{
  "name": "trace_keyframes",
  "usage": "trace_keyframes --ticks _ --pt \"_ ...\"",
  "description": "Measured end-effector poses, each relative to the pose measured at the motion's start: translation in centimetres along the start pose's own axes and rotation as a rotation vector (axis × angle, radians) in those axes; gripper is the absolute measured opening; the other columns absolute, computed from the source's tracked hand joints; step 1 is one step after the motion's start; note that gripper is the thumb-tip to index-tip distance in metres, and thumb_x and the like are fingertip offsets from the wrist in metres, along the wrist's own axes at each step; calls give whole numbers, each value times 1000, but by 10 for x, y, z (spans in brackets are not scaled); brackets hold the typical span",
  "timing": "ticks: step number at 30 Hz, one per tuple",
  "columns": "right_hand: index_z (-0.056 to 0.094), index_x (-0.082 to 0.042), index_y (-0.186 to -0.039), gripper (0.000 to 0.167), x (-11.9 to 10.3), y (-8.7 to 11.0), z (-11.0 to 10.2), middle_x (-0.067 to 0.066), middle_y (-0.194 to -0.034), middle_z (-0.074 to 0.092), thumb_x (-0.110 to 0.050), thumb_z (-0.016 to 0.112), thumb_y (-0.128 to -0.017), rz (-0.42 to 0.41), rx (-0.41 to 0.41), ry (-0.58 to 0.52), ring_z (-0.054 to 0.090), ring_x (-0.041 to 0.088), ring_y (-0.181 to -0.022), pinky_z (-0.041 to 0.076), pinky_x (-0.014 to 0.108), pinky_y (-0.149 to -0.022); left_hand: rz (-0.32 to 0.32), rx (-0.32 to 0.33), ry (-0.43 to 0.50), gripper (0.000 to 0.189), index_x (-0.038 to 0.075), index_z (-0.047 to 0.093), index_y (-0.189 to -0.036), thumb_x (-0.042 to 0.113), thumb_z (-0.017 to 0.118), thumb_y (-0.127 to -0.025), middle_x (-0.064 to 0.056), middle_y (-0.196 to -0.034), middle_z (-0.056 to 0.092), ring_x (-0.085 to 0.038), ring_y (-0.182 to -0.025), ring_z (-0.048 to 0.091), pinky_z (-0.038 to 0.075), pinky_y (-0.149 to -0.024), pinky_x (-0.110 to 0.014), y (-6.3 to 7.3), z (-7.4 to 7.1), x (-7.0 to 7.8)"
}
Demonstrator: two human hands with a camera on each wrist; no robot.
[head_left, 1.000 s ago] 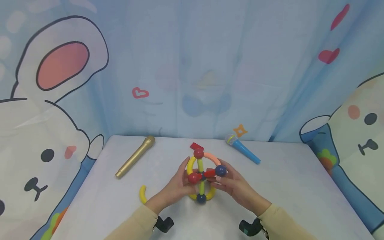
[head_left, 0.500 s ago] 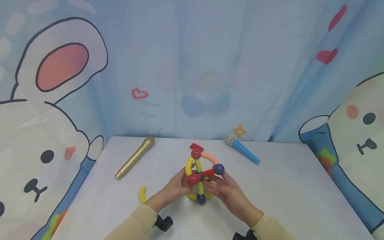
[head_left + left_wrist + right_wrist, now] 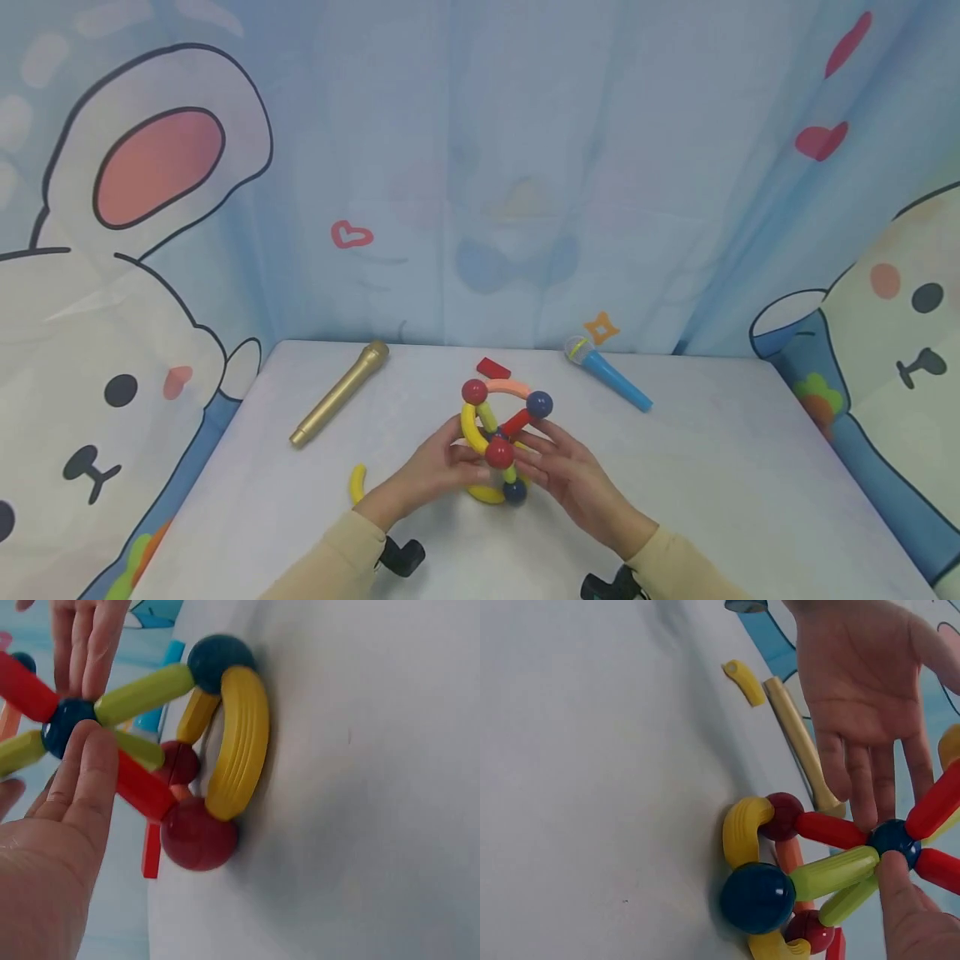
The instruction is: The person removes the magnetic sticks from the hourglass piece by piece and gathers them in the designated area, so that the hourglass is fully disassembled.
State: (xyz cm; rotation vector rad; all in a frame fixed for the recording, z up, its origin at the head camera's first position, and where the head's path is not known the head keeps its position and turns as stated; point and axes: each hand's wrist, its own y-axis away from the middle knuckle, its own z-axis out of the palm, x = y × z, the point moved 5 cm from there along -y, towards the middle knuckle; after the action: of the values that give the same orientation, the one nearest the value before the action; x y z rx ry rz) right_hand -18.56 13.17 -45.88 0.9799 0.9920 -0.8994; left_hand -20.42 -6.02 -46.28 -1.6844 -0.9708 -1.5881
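Note:
Between my hands stands a magnetic ball-and-stick model, its lower ring of yellow curved sticks (image 3: 241, 742) and balls low at the white table. Green and red straight sticks meet at a central blue ball (image 3: 895, 841). The upper ring has a red ball (image 3: 475, 392), an orange curved stick (image 3: 508, 387) and a blue ball (image 3: 539, 405). My left hand (image 3: 431, 477) is at its left side, straight fingertips touching the central ball. On the right side, my right hand (image 3: 579, 482) has long, straight fingers at the middle of the model, one fingertip on the central ball.
A loose yellow curved stick (image 3: 357, 483) lies left of my left wrist. At the back are a gold microphone (image 3: 339, 396), a red stick (image 3: 493, 367) and a blue microphone (image 3: 611, 375). The white table (image 3: 750, 467) ends at a cartoon-printed curtain (image 3: 420, 167).
The model has turned between my hands: its top red ball has shifted left, the front red ball right, and the upper blue ball back. My right hand has moved slightly left.

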Motion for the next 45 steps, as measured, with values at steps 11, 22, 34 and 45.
trace_keyframes --ticks 11,22,34,45 --pt "20 -7 -157 68 2 17 17 20 -158 29 -8 54 -98 12 -60 3 39 35 -140 37 48 -108 1 -23 34 69 16 40 -146 26 76 -89 -4 -134 57 -24 -121 60 50 -99 -40 -7 -7 0" --pt "21 -7 -157 69 -1 6 8 20 -156 34 0 48 -94 -22 -67 22 42 35 -137 40 43 -107 81 167 46 77 20 34 -150 31 78 -88 -3 -138 54 -22 -119 61 52 -94 -36 -7 13 -3" --pt "43 -13 -145 63 -11 21 16 11 -145 49 -23 73 -91 -93 110 275 56 30 -124 51 45 -97 113 176 -59 80 23 33 -151 29 80 -86 -4 -126 60 -20 -105 66 55 -89 -32 -7 2 3" --pt "58 -15 -132 41 -27 20 21 4 -129 60 -16 72 -94 -305 40 626 65 23 -103 58 30 -79 108 218 -256 103 42 24 -156 26 88 -77 1 -142 44 -22 -109 56 57 -78 -34 -4 -17 26"
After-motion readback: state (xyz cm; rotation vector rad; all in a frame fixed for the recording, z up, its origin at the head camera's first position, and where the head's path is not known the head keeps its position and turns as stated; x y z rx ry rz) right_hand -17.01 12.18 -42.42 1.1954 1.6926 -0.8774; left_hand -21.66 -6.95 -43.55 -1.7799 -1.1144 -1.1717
